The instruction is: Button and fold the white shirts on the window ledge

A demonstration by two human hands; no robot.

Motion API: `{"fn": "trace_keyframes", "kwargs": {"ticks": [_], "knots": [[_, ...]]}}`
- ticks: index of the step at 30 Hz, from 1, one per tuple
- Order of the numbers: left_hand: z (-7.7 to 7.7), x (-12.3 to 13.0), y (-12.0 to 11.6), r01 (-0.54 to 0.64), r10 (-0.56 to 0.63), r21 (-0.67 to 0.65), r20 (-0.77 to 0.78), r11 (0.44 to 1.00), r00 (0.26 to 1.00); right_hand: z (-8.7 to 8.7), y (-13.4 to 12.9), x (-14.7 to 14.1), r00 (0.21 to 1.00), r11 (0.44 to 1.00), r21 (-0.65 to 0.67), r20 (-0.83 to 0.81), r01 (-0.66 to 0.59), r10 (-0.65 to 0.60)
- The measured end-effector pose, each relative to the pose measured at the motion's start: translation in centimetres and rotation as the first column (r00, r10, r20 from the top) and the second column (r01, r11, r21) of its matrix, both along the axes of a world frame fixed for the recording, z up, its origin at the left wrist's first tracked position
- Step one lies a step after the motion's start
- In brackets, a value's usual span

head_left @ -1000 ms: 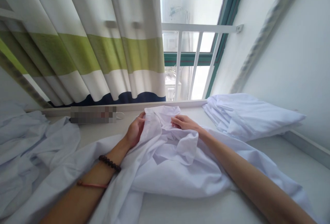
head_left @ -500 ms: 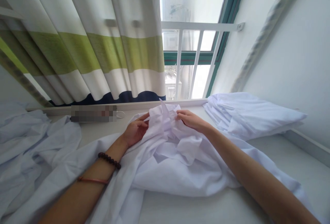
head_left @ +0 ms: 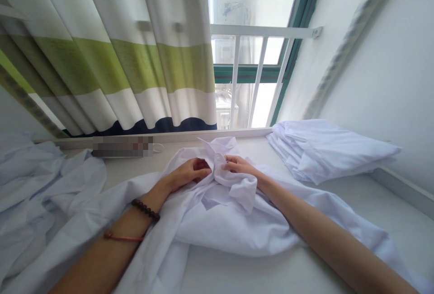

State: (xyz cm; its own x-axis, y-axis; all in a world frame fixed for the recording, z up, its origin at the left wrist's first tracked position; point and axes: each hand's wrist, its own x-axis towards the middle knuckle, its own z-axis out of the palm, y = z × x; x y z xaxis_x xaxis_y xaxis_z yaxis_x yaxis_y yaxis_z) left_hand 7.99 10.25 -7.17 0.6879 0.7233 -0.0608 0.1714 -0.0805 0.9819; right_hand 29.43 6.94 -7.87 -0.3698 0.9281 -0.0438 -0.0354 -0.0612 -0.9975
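We find the white garment (head_left: 233,233) lying loosely bunched on the white surface (head_left: 244,271), directly between the two forearms, with lengths of white cloth running out to either side beneath them. At its far end, a narrow strip (head_left: 220,170) of the garment stands up in a small fold, and both hands are at work there.

The right hand (head_left: 240,167) has thumb and fingers brought together on this strip, in what we judge to be a light pinch. The left hand (head_left: 190,174) is just opposite, fingers curled and thumb alongside them, at the edge of the same cloth; its fingertips are partly hidden, and we cannot tell whether they grip.

We judge that work at this strip goes best with the right pinch kept close to the edge and the left fingertips bearing on the layer beneath, so that the two layers stay flat and aligned. The cloth looks thin and prone to creasing; we advise gentle tension, and forearms held clear of the bunched part, lest they drag it.

A folded stack of white cloth (head_left: 334,151) is on the right, near the wall; a rumpled white heap (head_left: 29,185) is on the left.
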Motion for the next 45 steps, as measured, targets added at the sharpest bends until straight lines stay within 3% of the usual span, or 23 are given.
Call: {"fn": "trace_keyframes", "kwargs": {"ticks": [7,14,22,28,32,35,37,40,45], "knots": [[0.3,0.2,-0.4,0.04,-0.036,0.038,-0.107,0.998,0.994,0.1,-0.1,-0.1,0.999,1.0,0.029,0.033,-0.001,0.0],[-0.2,0.5,0.0,-0.083,0.088,0.087,-0.062,0.993,0.994,-0.3,0.2,0.1,0.999,0.987,0.16,0.052,0.001,-0.01],[-1.2,0.9,0.3,-0.189,0.189,0.161,0.017,0.969,0.982,-0.4,-0.5,-0.3,0.998,0.982,0.185,0.068,-0.023,0.01],[-1.9,1.9,-0.6,-0.301,0.316,0.346,0.015,0.889,0.949,-0.1,-0.7,-0.6,0.981,0.973,0.228,0.18,0.026,-0.068],[-2.1,2.0,-0.7,-0.404,0.418,0.341,0.036,0.849,0.908,-0.2,-0.5,-0.5,0.988,0.973,0.228,0.145,0.026,-0.061],[-2.0,2.1,-0.6,-0.505,0.503,0.376,0.113,0.777,0.857,-0.3,-0.4,-0.3,0.996,0.979,0.202,0.082,0.024,-0.042],[-1.8,2.3,-0.7,-0.543,0.49,0.391,0.233,0.743,0.84,-0.4,-0.3,-0.3,0.999,0.984,0.173,0.029,0.04,-0.046],[-1.4,2.6,-0.9,-0.544,0.417,0.396,0.364,0.74,0.833,-0.4,-0.3,-0.3,0.996,0.987,0.132,-0.042,0.088,-0.083],[-1.0,2.4,-1.1,-0.416,0.366,0.496,0.199,0.763,0.909,-0.1,-0.3,-0.2,0.992,0.988,0.115,-0.085,0.107,-0.097]]}}
